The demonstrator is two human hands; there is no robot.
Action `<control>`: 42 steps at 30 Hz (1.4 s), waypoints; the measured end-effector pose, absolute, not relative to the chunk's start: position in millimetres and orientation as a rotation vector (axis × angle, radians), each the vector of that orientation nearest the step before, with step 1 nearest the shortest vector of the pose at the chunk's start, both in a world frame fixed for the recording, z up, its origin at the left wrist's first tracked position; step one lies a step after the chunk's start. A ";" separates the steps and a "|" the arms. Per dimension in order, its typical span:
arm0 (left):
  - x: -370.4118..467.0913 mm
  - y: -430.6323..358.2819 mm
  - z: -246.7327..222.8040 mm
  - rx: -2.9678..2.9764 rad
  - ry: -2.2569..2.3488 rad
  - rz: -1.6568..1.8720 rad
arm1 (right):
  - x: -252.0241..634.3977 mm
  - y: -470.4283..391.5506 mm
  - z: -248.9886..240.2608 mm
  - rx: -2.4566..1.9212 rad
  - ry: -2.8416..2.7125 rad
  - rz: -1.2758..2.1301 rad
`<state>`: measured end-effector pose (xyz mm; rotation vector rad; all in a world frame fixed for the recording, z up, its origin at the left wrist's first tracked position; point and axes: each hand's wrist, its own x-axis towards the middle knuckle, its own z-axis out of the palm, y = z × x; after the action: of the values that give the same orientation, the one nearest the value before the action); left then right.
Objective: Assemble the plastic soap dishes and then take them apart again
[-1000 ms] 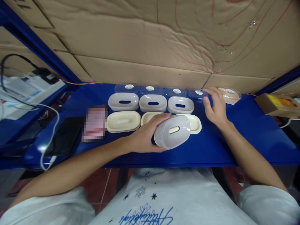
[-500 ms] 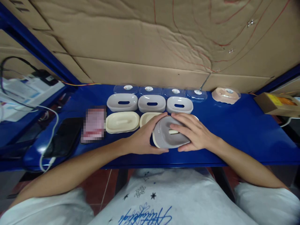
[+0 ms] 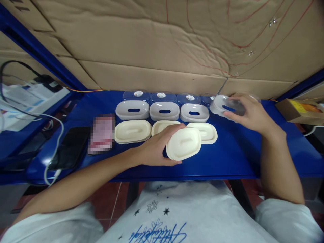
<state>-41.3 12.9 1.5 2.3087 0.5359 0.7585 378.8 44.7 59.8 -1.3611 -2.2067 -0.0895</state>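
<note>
My left hand (image 3: pixel 159 145) grips a cream oval tray (image 3: pixel 184 143) by its left side, over the front of the table. At the right end of the back rows, my right hand (image 3: pixel 249 113) holds a grey oval tray with a slot (image 3: pixel 219 105) by its right side. Left of it stand three grey slotted trays in a row, one of them a grey tray (image 3: pixel 194 113). In front of these lie three cream trays: a left one (image 3: pixel 133 131), a middle one (image 3: pixel 162 127) partly behind my left hand, and a right one (image 3: pixel 208 132).
Clear lids with round stickers (image 3: pixel 161 97) line the back of the blue table (image 3: pixel 235 152). A black phone (image 3: pixel 69 146), a pixelated item (image 3: pixel 101 134) and a white cable (image 3: pixel 60 135) lie left. A cardboard box (image 3: pixel 291 113) sits at the far right.
My right hand has lifted the grey slotted tray off the cream one and carried it right and back. My left hand has stayed, with the cream tray now uncovered.
</note>
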 end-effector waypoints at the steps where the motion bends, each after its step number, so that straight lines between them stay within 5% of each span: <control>1: -40.9 12.2 1.1 2.326 0.523 0.751 | 390.2 48.5 57.7 -1.393 -2.206 -0.076; 11: -40.7 10.7 -0.1 2.410 0.530 0.681 | 408.8 63.3 29.9 -1.511 -2.354 0.497; 23: -41.3 9.6 -0.3 2.428 0.521 0.701 | 375.2 49.1 46.9 -1.493 -2.351 0.248; 28: -41.0 9.7 0.4 2.399 0.506 0.761 | 303.9 -3.0 66.7 -1.145 -2.431 0.310; 34: -40.0 8.9 -6.1 2.407 0.412 0.834 | 243.0 -40.3 33.3 -0.736 -2.634 0.394; 42: -42.1 15.4 -5.4 2.673 0.428 0.762 | 309.9 -17.1 69.4 -1.044 -2.548 0.524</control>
<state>-42.1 15.4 -5.4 2.6729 0.4279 0.7622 309.9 -17.1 69.4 -1.0441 -2.5476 0.5239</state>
